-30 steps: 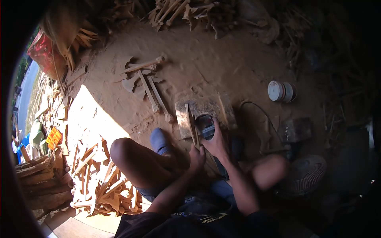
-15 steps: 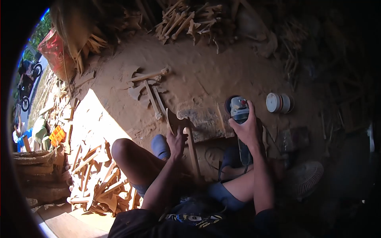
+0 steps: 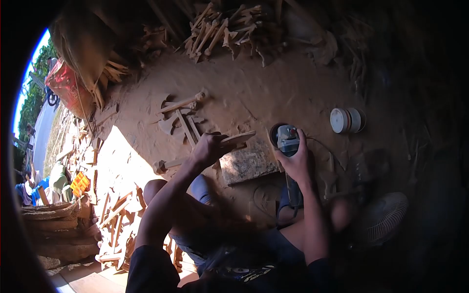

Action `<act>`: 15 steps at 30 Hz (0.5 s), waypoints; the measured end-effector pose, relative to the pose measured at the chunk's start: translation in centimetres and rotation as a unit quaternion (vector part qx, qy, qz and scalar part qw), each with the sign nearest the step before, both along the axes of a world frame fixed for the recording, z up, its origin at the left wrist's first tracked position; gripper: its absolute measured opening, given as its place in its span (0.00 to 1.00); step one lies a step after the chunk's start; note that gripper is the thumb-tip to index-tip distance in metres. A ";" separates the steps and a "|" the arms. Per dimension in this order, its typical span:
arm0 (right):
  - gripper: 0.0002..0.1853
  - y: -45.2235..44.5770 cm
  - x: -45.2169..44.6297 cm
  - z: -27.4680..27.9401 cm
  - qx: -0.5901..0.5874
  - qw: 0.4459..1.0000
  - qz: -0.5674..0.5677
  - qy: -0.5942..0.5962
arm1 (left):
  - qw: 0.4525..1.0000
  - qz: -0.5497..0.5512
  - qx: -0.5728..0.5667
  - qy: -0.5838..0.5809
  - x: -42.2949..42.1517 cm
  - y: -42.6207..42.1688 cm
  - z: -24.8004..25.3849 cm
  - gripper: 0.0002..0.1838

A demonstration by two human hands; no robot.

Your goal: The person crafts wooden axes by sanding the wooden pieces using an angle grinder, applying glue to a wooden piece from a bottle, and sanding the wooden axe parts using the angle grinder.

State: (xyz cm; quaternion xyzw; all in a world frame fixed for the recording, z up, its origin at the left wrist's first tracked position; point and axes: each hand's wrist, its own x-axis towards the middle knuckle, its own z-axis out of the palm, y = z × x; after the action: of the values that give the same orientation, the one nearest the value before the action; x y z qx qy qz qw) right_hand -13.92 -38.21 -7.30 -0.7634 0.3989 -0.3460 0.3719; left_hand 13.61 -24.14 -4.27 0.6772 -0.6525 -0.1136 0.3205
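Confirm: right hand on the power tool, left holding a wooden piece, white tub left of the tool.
Wrong side: head view shows the white tub right of the power tool. The right hand holds the tool; the left hand, a wooden piece.

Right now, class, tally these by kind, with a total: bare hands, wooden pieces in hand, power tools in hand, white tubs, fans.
Bare hands (left hand, right hand): 2
Held wooden piece: 1
Held power tool: 1
White tub: 1
Fan: 1
Total: 6
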 end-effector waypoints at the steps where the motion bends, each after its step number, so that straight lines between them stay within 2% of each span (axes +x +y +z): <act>1: 0.52 0.1 0.4 -2.5 0.020 1.000 0.017 -0.016 | 0.999 -0.017 0.025 -0.022 0.0 -0.2 -2.4 0.14; 5: 0.54 2.4 1.5 -4.0 0.128 0.990 0.054 -0.002 | 0.996 -0.052 0.064 0.015 -1.3 -1.4 -6.9 0.14; 7: 0.54 2.5 1.9 -5.3 0.114 0.992 0.059 0.005 | 0.996 -0.055 0.068 0.033 -1.3 -1.5 -8.4 0.14; 10: 0.54 2.8 1.8 -5.5 0.145 0.987 0.058 0.030 | 0.994 -0.083 0.045 0.047 -1.3 -1.7 -7.9 0.08; 15: 0.54 2.7 2.4 -6.5 0.177 0.981 0.065 0.041 | 0.996 -0.080 0.028 0.028 -0.5 -1.9 -9.7 0.11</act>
State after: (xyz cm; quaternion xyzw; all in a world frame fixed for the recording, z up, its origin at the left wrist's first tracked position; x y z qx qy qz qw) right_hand -11.54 -35.52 -13.83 -0.7232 0.4184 -0.2135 0.5063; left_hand 13.11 -26.04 -13.99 0.6280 -0.6919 -0.1765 0.3094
